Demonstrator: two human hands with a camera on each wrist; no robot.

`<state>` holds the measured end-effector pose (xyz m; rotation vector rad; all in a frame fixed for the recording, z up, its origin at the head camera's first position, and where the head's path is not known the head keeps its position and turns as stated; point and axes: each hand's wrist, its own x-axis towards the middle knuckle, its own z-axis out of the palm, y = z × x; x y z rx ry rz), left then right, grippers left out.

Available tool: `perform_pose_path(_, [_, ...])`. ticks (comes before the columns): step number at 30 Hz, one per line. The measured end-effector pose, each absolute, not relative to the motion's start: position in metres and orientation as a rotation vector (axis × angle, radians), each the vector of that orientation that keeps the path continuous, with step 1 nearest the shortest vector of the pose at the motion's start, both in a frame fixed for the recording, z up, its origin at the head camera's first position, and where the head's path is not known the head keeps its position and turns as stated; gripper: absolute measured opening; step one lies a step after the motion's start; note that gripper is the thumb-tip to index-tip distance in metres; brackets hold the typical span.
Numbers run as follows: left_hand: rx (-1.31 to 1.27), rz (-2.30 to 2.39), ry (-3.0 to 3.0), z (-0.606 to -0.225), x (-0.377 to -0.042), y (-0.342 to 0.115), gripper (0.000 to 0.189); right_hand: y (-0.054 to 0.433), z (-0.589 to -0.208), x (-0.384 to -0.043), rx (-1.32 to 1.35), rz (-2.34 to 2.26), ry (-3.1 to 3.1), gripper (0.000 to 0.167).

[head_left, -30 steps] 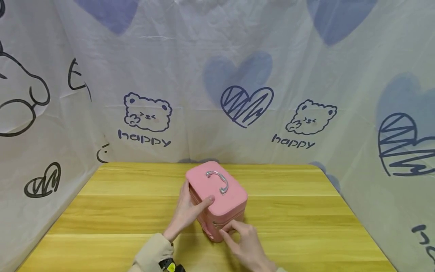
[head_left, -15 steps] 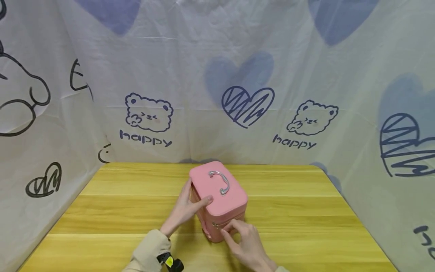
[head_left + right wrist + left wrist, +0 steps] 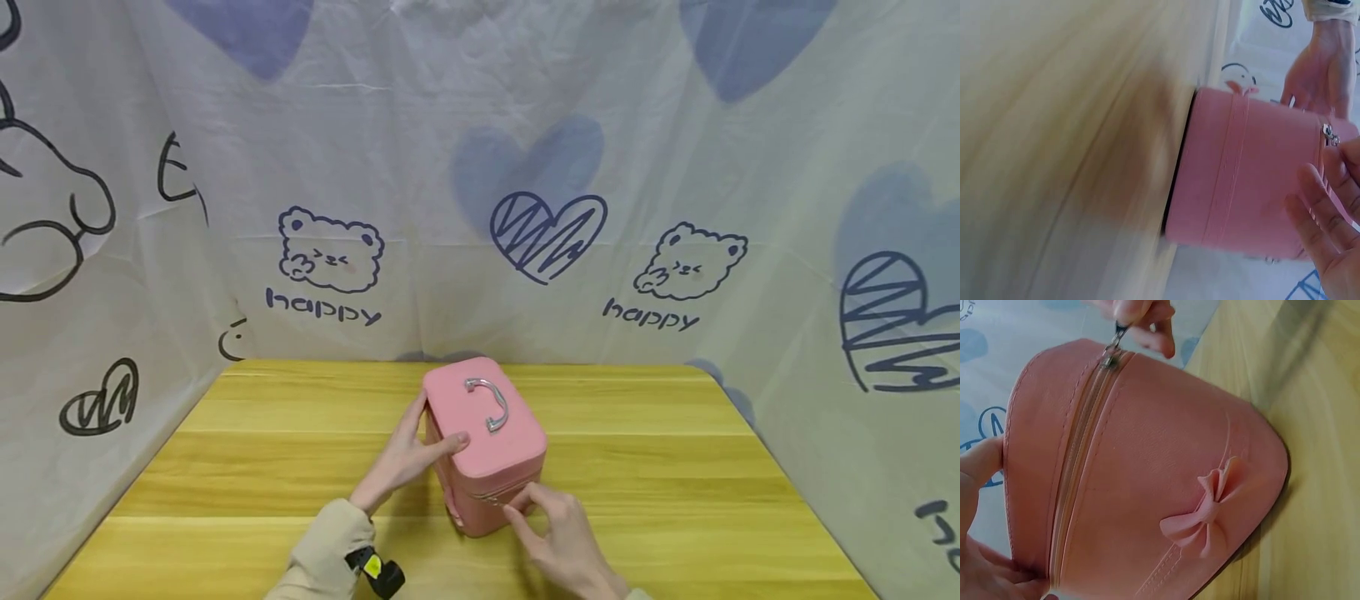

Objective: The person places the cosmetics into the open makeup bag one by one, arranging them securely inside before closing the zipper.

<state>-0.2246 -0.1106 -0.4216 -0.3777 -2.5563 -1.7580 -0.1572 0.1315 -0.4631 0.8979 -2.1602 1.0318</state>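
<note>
A pink cosmetic case (image 3: 491, 454) with a silver carrying handle (image 3: 491, 404) stands on the table. A zipper (image 3: 1082, 456) runs around it below the lid, and a pink bow (image 3: 1207, 512) decorates one side. My left hand (image 3: 401, 458) grips the lid from the left, its thumb on top and its fingers along the side. At the near end, my right hand (image 3: 558, 533) pinches the zipper pull (image 3: 1122, 330) between thumb and index finger. The zipper's slider (image 3: 1329, 132) is near the case's front corner in the right wrist view. The inside of the case is hidden.
The wooden table (image 3: 675, 467) extends on both sides of the case. A pale cloth (image 3: 435, 167) printed with hearts and bears hangs behind and at the sides. A black strapped device (image 3: 375, 571) is on the left sleeve.
My right hand has moved a little to the right, drawing the zipper pull along the near end. The case has turned slightly, its far end shifting right, with my left hand still on it.
</note>
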Motion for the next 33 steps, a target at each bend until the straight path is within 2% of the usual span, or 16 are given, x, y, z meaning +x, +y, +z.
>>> perform_pose_path(33, [-0.464,-1.838,-2.68,-0.423,-0.247,-0.124,0.103,0.186,-0.465,-0.174,0.771,1.163,-2.19,0.021])
